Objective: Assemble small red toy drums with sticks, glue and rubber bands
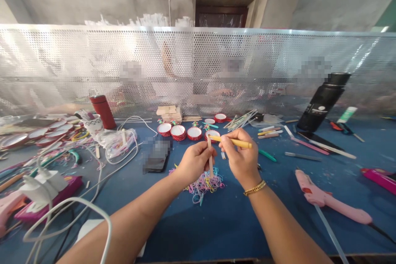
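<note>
My left hand [195, 159] is closed on a wooden craft stick [211, 167], held nearly upright between thumb and fingers. A yellow marker pen [241, 143] lies in the closed grip of my right hand [243, 156], with its tip at the upper end of the stick; whether the tip touches the wood I cannot tell. Under both hands, a loose pile of colourful rubber bands [202, 185] rests on the blue table. Just beyond them stand several small red-rimmed drums [178, 132] with white faces, small colourful figures beside them.
A phone [158, 154] and tangled white cables [100, 181] lie left, near a red thermos [103, 111]. To the right are a pink glue gun [331, 200], several markers [270, 132] and a tilted black bottle [323, 103]. A perforated metal screen [185, 62] closes off the back.
</note>
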`<act>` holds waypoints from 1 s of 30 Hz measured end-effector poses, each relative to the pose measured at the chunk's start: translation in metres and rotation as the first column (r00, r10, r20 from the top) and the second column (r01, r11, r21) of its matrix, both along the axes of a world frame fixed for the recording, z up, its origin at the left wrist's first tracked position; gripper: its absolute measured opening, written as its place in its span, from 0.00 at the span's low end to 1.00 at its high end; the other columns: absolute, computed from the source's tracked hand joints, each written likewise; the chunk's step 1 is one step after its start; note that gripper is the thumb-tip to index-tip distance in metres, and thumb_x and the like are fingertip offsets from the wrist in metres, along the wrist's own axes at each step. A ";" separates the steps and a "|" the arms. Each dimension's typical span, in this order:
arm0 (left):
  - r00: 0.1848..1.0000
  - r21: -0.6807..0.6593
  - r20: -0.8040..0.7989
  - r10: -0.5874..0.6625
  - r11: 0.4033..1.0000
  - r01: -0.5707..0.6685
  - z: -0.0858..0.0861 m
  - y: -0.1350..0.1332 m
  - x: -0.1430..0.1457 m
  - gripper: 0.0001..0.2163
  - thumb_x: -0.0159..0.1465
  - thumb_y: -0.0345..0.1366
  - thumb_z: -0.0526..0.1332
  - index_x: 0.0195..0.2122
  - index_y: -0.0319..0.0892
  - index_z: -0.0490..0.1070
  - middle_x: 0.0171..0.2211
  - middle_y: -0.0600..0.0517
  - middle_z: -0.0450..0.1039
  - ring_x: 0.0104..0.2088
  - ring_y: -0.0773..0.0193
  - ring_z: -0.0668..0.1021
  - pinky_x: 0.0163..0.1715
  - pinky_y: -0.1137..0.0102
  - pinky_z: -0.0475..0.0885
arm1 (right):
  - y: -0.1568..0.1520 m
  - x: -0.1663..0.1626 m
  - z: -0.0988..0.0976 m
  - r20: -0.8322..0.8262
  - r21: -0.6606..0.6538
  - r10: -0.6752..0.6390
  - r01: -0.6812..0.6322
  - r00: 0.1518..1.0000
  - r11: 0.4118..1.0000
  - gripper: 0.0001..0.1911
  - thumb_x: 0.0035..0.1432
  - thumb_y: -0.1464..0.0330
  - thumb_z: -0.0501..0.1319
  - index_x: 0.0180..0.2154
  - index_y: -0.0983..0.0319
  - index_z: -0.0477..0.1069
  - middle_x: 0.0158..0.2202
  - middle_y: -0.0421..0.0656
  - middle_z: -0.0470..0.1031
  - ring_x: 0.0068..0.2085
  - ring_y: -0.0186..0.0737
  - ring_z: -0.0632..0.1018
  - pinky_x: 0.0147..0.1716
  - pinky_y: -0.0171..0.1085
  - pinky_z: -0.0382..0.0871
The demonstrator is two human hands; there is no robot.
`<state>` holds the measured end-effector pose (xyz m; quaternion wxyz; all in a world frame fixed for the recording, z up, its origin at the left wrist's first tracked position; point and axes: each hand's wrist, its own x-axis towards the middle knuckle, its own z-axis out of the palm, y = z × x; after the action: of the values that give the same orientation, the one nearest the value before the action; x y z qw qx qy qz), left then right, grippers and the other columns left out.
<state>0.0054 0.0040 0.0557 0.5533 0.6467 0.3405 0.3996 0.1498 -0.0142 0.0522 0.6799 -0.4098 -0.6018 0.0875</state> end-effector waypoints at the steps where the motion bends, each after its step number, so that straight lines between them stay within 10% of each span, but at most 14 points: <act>1: 1.000 -0.001 0.001 -0.001 1.000 0.001 0.000 0.000 0.000 0.13 0.61 0.46 0.59 0.28 0.41 0.66 0.20 0.57 0.66 0.16 0.73 0.64 0.17 0.75 0.58 | 0.000 0.000 0.000 0.001 0.003 -0.002 0.002 1.000 1.000 0.11 0.62 0.63 0.61 0.28 0.59 0.68 0.24 0.38 0.72 0.25 0.35 0.73 0.27 0.36 0.69; 30: 1.000 -0.005 -0.006 -0.007 1.000 0.007 0.000 -0.001 0.001 0.10 0.62 0.41 0.57 0.28 0.40 0.66 0.19 0.57 0.65 0.16 0.74 0.64 0.16 0.76 0.57 | 0.002 0.001 -0.003 -0.011 -0.010 0.011 -0.011 1.000 1.000 0.11 0.62 0.63 0.61 0.28 0.60 0.67 0.24 0.38 0.71 0.25 0.34 0.73 0.28 0.35 0.68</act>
<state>0.0060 0.0034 0.0561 0.5552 0.6477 0.3409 0.3950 0.1505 -0.0121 0.0496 0.6808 -0.4093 -0.5998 0.0962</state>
